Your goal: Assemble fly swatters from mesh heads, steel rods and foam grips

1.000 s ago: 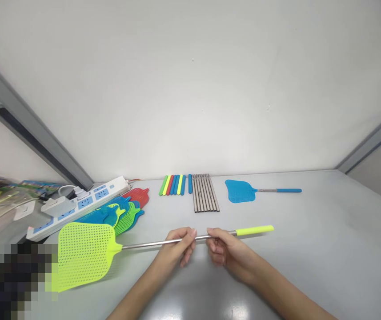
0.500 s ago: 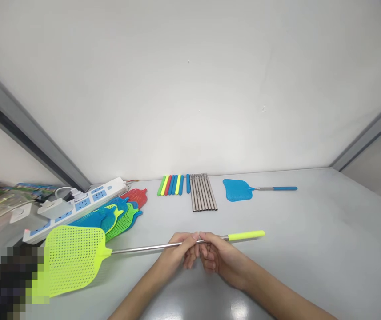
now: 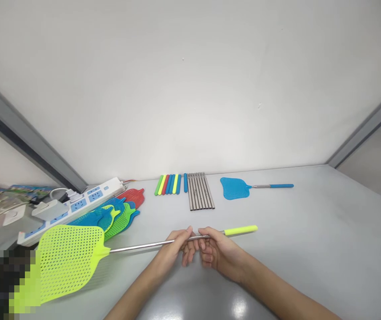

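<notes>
A yellow-green fly swatter (image 3: 72,260) with an extended metal rod spans the table in front of me, its perforated head at the left and its yellow grip at the right. My left hand (image 3: 177,246) is closed round the middle of the rod, thumb on top. Close beside it, my right hand (image 3: 218,251) pinches the rod just left of the yellow grip, its other fingers curled underneath. A short stretch of bare rod shows between the two hands. Farther back on the table lies a blue fly swatter (image 3: 236,189) with its rod mostly collapsed.
Several loose swatter heads (image 3: 122,222) in blue, green, yellow and red overlap beside a white power strip (image 3: 102,189) with plugs. Coloured grips (image 3: 167,184) lie in a row next to several metal rods (image 3: 201,191). A wall (image 3: 190,111) bounds the table's back.
The hands have drawn slightly apart along the rod, opening a small gap between them. The yellow-green swatter has shifted a little left in view; the camera view has also shifted slightly.
</notes>
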Tool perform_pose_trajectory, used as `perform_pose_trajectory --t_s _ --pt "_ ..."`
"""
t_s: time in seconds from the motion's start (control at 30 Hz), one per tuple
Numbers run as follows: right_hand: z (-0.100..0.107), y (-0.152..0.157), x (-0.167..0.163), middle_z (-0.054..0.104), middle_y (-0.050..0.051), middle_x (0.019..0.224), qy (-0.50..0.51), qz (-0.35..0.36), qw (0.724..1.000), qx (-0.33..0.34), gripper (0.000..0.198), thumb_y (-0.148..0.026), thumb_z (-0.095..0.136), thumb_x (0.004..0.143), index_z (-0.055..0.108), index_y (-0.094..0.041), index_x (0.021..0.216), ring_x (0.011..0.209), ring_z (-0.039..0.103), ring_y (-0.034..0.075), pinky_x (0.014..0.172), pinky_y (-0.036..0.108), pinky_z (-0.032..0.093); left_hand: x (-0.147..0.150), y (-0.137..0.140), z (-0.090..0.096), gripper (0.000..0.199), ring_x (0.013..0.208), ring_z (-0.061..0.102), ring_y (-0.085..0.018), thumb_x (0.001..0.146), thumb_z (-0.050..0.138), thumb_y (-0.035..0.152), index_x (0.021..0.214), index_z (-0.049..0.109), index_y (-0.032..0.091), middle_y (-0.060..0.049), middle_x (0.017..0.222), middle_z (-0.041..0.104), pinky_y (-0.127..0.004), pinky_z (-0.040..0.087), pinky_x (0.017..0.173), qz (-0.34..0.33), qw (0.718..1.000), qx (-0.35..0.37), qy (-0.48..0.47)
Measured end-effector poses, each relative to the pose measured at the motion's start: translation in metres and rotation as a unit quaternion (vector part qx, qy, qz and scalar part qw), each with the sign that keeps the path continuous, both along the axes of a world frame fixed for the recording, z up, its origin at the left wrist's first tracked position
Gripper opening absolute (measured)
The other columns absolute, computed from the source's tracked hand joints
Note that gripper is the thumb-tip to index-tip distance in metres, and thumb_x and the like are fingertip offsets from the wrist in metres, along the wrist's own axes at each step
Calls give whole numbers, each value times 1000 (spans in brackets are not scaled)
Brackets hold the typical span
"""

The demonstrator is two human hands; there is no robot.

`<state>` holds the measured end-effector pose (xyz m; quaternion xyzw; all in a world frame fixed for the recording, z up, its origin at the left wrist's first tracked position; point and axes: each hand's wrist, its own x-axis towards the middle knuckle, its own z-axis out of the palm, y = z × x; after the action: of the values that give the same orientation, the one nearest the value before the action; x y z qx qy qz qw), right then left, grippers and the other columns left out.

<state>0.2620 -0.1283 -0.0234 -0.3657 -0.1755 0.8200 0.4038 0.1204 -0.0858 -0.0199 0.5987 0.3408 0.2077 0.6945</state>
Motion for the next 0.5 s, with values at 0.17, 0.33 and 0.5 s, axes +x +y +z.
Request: perform_pose_trajectory --t_s 0.17,0.33,0.5 --pt "-2 1 0 34 -5 47 11 -5 1000 4 28 -35 50 70 44 -14 52 41 30 5 46 20 24 0 2 0 43 37 41 -8 82 32 42 76 60 10 2 43 47 -21 32 42 4 1000 14 1" --pt "-2 1 1 32 -5 46 11 1 1000 9 28 -35 48 71 43 -14 52 41 29 5 46 20 24 0 2 -1 41 37 41 -8 82 32 41 76 60 10 1 43 48 -21 32 41 4 1000 23 6" --pt "-1 4 8 33 -5 47 9 15 1000 14 26 -32 47 72 45 -14 53 41 29 5 46 20 24 3 2 0 42 38 43 -9 81 33 43 68 57 11 1 44 49 -21 33 43 10 1000 22 17"
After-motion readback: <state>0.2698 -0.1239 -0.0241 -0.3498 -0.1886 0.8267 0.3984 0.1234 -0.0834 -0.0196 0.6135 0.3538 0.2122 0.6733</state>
